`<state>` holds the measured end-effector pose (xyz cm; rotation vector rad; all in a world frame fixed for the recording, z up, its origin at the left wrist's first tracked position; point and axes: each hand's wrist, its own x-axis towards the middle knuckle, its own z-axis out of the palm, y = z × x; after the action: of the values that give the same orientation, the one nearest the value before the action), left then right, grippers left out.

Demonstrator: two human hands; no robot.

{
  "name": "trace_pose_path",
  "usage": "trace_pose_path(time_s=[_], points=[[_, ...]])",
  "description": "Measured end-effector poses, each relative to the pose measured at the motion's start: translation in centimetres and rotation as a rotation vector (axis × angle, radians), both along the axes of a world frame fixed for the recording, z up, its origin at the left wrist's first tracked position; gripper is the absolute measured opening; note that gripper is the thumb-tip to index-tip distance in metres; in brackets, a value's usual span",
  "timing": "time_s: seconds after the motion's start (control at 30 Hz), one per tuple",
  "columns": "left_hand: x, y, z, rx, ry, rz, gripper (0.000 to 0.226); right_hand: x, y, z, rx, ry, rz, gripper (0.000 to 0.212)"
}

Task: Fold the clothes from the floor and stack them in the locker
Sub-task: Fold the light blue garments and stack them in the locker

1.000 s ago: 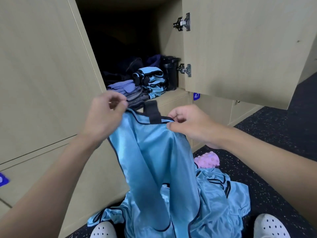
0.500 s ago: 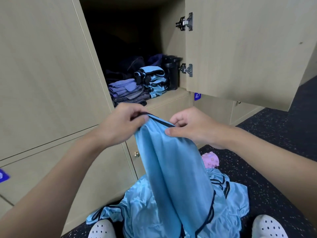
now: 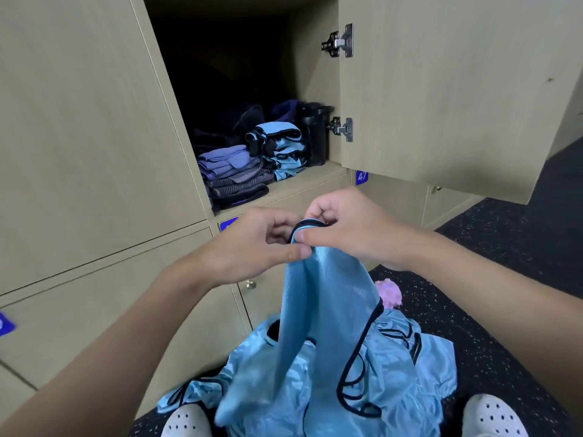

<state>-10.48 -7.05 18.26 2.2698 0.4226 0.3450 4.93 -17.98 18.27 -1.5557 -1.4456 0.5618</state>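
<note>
Head view. Your left hand [image 3: 252, 244] and right hand [image 3: 347, 228] sit close together, nearly touching, in front of the lower locker doors. Each pinches the black-trimmed top edge of a shiny light-blue garment [image 3: 325, 304] between thumb and fingers.

The garment hangs bunched and narrow. Its long axis runs straight down from your hands, trimmed edge up. The lower end meets the heap of matching light-blue clothes [image 3: 416, 367] on the dark speckled floor [image 3: 504, 263], between your two white perforated shoes [image 3: 186, 421].

A pink knobbly ball [image 3: 389, 293] lies just behind the heap.

Above your hands, the pale wooden locker [image 3: 309, 181] stands with its door [image 3: 441, 89] swung to the right. Inside:
- a folded light-blue stack [image 3: 284, 146], right of centre
- a purple and grey folded stack [image 3: 230, 171], left of it and touching
- a black bottle [image 3: 315, 134] at the right wall

The back of the locker is too dark to read.
</note>
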Motion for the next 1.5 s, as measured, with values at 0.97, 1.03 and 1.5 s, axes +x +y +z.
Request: trace_pose_path(time_s=[0.97,1.03,1.5], points=[[-1.8,2.2,0.7,-0.050,-0.204,0.211,0.014,2.8,-2.1,1.2,-0.131,0.007,-0.071,0.008],[-2.1,2.3,0.7,-0.031,-0.155,0.208,0.009,3.2,-2.2,1.2,-0.069,0.006,-0.144,0.013],[0.7,-1.5,0.4,-0.203,-0.337,0.116,0.038,0.3,-1.6,1.8,0.123,0.054,-0.084,0.066]])
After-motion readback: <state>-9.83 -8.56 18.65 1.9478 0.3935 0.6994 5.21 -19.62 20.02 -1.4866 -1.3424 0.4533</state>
